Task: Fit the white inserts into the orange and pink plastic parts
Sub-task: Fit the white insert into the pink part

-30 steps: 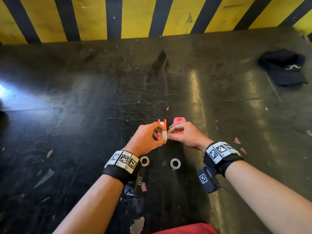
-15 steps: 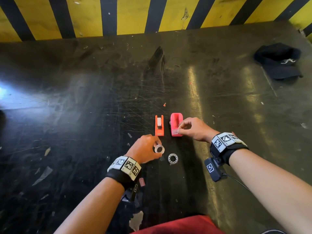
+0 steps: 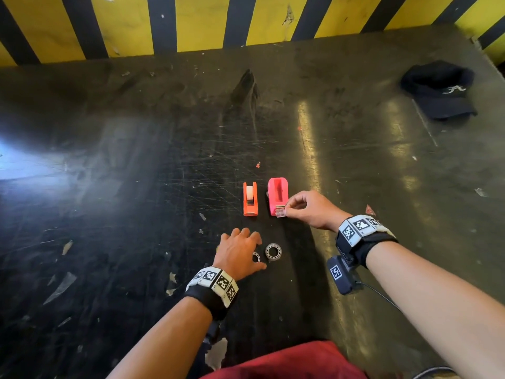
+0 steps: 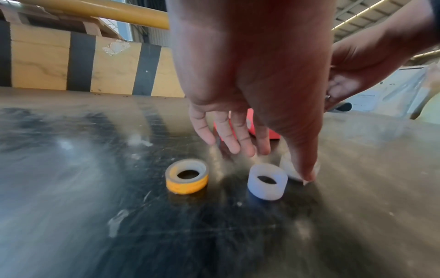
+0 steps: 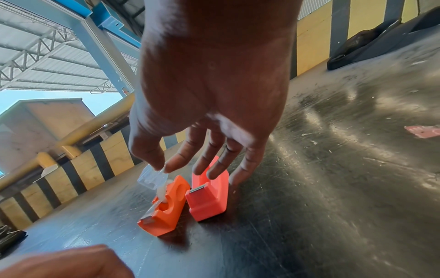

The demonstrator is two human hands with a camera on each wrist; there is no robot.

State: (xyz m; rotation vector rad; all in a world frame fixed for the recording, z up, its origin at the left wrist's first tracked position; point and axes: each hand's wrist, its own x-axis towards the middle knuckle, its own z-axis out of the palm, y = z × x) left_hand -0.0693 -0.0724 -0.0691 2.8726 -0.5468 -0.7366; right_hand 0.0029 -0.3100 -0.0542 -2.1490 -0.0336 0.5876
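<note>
The orange part [image 3: 250,203] lies on the dark table with a white insert [image 3: 249,192] seated in its slot. Beside it on the right lies the pink part [image 3: 278,195], its slot empty. My right hand [image 3: 289,210] pinches a small clear piece [image 3: 280,213] between thumb and forefinger at the pink part's near end. The right wrist view shows that clear piece [image 5: 152,177] held above the orange part [image 5: 164,210] and pink part [image 5: 207,201]. My left hand [image 3: 240,248] hovers open over a yellow ring [image 4: 186,176] and a white ring [image 4: 266,181], holding nothing.
A bearing-like ring [image 3: 273,252] lies just right of my left hand, and a second ring [image 3: 257,257] is half hidden under it. A black cap [image 3: 440,90] sits at the far right. A yellow-and-black striped wall [image 3: 191,20] bounds the table's far edge.
Both hands set the orange part, insert fitted, down on the table. My left hand then laid a ring down and opened. My right hand moved to the pink part's near end and pinched the clear piece.
</note>
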